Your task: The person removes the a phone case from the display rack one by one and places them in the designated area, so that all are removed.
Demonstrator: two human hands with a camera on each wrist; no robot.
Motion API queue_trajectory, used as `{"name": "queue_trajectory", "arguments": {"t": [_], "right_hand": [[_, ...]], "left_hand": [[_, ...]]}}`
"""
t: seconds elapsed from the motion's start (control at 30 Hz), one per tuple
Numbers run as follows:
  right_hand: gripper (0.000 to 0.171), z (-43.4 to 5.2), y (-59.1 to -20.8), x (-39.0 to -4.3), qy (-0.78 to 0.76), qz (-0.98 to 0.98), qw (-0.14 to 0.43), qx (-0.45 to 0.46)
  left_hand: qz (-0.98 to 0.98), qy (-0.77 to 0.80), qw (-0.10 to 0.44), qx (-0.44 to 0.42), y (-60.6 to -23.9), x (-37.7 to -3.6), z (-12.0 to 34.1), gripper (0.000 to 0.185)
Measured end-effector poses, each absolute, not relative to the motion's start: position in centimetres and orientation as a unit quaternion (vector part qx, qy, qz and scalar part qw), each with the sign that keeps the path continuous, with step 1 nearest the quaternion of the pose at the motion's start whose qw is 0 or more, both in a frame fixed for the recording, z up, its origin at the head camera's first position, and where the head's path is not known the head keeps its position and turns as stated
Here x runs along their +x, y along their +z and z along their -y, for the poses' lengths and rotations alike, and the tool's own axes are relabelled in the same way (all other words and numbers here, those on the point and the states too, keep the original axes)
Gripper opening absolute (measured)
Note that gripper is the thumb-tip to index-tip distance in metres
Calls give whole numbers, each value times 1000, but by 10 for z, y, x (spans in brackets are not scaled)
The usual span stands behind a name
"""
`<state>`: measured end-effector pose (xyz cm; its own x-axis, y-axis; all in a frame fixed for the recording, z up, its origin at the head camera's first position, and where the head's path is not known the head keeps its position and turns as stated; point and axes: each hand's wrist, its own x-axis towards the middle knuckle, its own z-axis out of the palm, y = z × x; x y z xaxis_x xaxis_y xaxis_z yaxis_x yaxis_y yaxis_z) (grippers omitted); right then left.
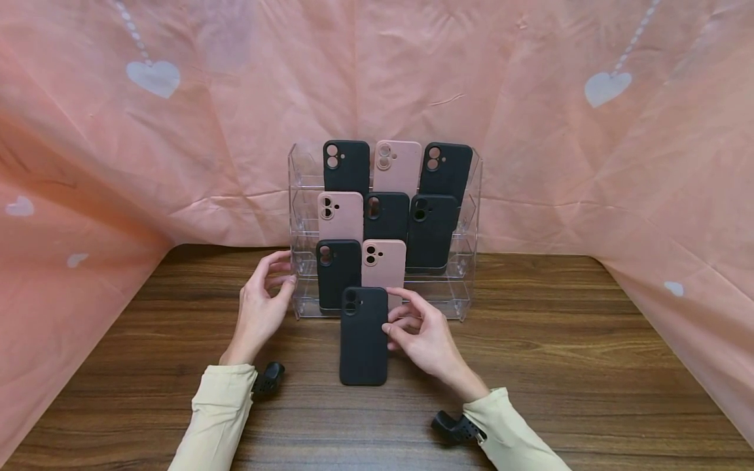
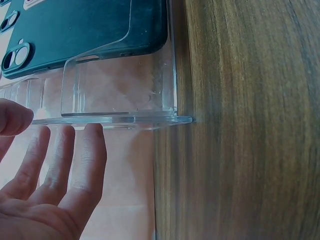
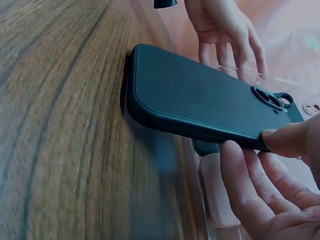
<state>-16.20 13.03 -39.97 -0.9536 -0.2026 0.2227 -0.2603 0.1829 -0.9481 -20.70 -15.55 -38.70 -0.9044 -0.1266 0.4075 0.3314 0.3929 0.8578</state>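
Observation:
A clear acrylic tiered rack stands on the wooden table and holds several black and pink phone cases. My right hand pinches the right edge of a black phone case. The case leans up toward the rack's front, and its lower end rests on the table. In the right wrist view my thumb lies on the black case near its camera cutout, with my fingers under it. My left hand touches the rack's left side with straight fingers against the rack's acrylic edge.
A pink cloth with white hearts hangs behind the rack and drapes down both sides of the table. Bare wood lies to the left and right of the rack. Black wrist mounts sit by my sleeves.

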Motion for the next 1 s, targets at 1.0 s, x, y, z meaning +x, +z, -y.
{"name": "queue_trajectory", "arguments": {"t": [1.0], "right_hand": [[38,-105,-412,-163,610,780,-70,118]], "left_hand": [[809,-545,210,-64,-389,-207,154,43]]}}
